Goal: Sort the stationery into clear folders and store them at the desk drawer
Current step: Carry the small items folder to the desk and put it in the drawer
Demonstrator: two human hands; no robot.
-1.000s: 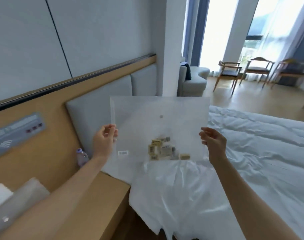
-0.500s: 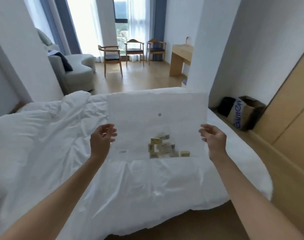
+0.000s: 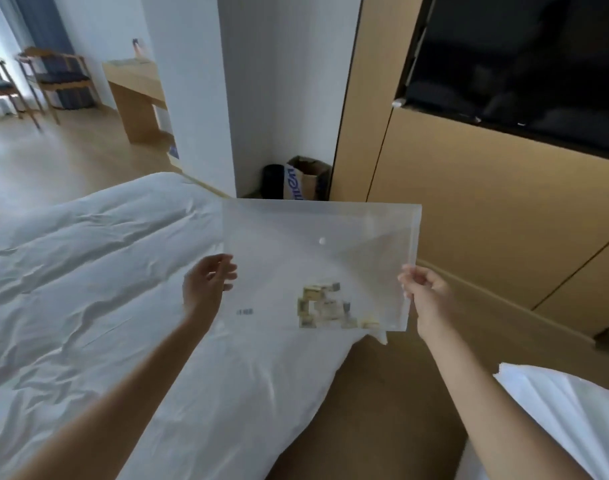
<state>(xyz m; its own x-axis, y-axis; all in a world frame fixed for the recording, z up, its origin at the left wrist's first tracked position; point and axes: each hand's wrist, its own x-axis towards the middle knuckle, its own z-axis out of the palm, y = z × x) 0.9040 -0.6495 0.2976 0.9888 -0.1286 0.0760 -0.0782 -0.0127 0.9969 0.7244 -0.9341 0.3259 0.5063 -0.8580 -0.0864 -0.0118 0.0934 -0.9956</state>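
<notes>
A clear plastic folder (image 3: 316, 230) with a white snap button hangs upright in the air in front of me. My left hand (image 3: 206, 289) grips its left edge and my right hand (image 3: 427, 296) pinches its right edge. Several small yellowish erasers (image 3: 325, 306) lie heaped inside at the folder's bottom, right of the middle. A small barcode label shows at its lower left. A wooden desk (image 3: 133, 84) stands far off at the upper left, beside the white pillar; no drawer is visible on it.
A bed with a rumpled white duvet (image 3: 88, 289) fills the left and lower middle. A wooden wall unit (image 3: 486, 202) with a dark TV screen (image 3: 524, 64) rises on the right. A paper bag (image 3: 306, 181) and dark bin sit in the corner. Chairs (image 3: 50, 74) stand far left.
My view has swung right, from the headboard, across the bed, to the TV wall. Both hands kept hold of the folder, and the erasers stayed at its bottom.
</notes>
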